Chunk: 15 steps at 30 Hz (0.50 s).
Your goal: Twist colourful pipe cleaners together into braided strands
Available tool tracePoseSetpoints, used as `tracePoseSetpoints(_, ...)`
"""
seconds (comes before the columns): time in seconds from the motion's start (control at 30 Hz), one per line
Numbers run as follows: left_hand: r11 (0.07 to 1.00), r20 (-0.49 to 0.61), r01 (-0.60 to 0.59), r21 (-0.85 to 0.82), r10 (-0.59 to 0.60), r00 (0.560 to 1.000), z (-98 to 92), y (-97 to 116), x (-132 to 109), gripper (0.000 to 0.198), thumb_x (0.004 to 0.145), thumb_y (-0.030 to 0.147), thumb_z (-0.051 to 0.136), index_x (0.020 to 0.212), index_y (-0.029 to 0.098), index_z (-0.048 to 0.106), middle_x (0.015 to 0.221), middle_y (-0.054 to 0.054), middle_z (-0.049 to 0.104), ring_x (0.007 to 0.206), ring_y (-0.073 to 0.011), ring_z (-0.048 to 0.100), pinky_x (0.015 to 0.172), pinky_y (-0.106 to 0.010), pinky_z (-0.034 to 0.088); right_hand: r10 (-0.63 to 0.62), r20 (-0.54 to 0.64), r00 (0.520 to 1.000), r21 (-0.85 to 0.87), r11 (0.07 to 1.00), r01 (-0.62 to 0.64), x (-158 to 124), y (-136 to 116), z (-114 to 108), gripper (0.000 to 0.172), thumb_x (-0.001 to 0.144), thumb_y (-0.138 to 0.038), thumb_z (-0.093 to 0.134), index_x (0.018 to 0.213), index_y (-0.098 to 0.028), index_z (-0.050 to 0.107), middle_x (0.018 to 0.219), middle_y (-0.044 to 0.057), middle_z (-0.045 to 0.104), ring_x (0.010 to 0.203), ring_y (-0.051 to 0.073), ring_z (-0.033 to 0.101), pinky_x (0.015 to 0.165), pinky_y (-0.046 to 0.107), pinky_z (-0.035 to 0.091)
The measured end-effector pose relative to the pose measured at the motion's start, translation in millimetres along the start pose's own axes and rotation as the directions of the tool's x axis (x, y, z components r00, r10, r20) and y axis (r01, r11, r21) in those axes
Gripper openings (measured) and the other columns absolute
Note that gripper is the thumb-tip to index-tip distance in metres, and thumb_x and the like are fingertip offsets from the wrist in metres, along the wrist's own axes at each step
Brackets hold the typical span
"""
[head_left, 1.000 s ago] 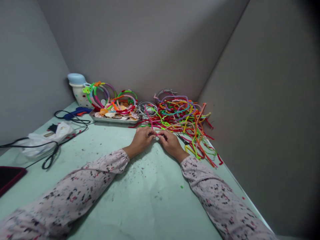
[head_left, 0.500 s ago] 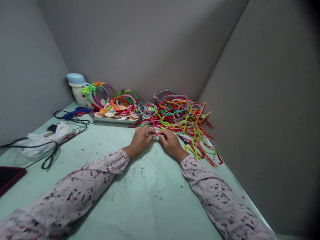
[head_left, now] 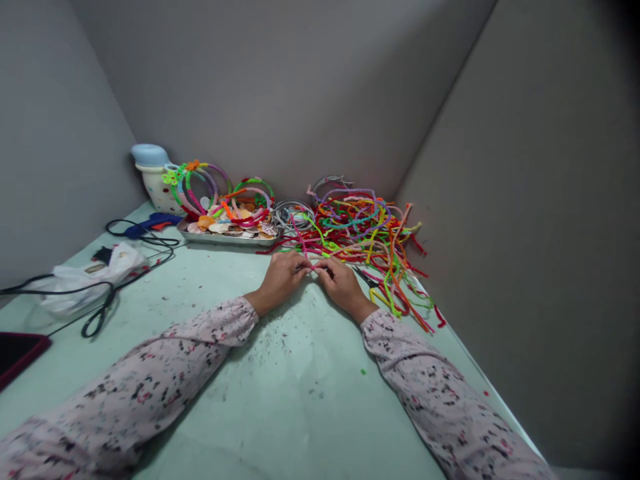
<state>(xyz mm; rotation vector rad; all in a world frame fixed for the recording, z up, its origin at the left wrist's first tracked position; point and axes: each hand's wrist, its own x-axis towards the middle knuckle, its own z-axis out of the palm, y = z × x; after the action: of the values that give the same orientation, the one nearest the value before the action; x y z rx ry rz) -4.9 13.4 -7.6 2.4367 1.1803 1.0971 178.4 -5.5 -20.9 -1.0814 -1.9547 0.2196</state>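
A pink pipe cleaner [head_left: 301, 235] rises from between my fingertips and leans back to the left. My left hand [head_left: 283, 281] pinches it from one side, thumb and forefinger pressed together. From the other side my right hand [head_left: 342, 285] pinches the same piece, and the two sets of fingertips almost meet. Its lower end is mostly hidden by my fingers. Just beyond my hands lies a tangled heap of colourful pipe cleaners [head_left: 357, 217]. Scissors [head_left: 377, 291] with dark blades and yellow-red handles rest beside my right hand, partly under the heap.
A metal tray [head_left: 230, 239] of shells and pipe-cleaner hoops [head_left: 187, 190] stands at the back. Left of it are a white jar with a blue lid [head_left: 156, 177], a plastic bag [head_left: 83, 283], a black cable [head_left: 103, 320] and a red-edged device [head_left: 23, 353]. Grey walls enclose the table.
The upper end of the pink pipe cleaner has shifted slightly to the left. Both hands keep nearly the same place and pinch.
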Motion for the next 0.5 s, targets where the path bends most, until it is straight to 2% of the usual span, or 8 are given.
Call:
tracePoseSetpoints(0.33, 0.999, 0.066, 0.014, 0.051, -0.017, 0.998, -2.5, 4.6, 0.9, 0.012, 0.087, 0.025, 0.057, 0.085, 0.018, 0.066, 0.084, -0.003, 0.066, 0.086, -0.0184, 0.057, 0.083, -0.035, 0.037, -0.031, 0.025, 0.999, -0.01, 0.999, 0.031, -0.1, -0.1, -0.8, 0.013, 0.091, -0.023, 0.052, 0.097, -0.02, 0.064, 0.096, 0.006, 0.066, 0.089, 0.019, 0.06, 0.081, 0.031, 0.046)
tracePoseSetpoints(0.5, 0.999, 0.045, 0.027, 0.032, -0.028, 0.999, -1.1, 3.5, 1.0, 0.011, 0.087, 0.026, 0.058, 0.086, 0.019, 0.066, 0.087, -0.002, 0.066, 0.086, -0.0178, 0.057, 0.085, -0.035, 0.036, -0.028, 0.008, 1.0, -0.006, 1.0, 0.028, 0.7, -0.6, -1.7, 0.013, 0.091, -0.023, 0.052, 0.097, -0.02, 0.064, 0.097, 0.006, 0.066, 0.091, 0.019, 0.061, 0.082, 0.031, 0.047)
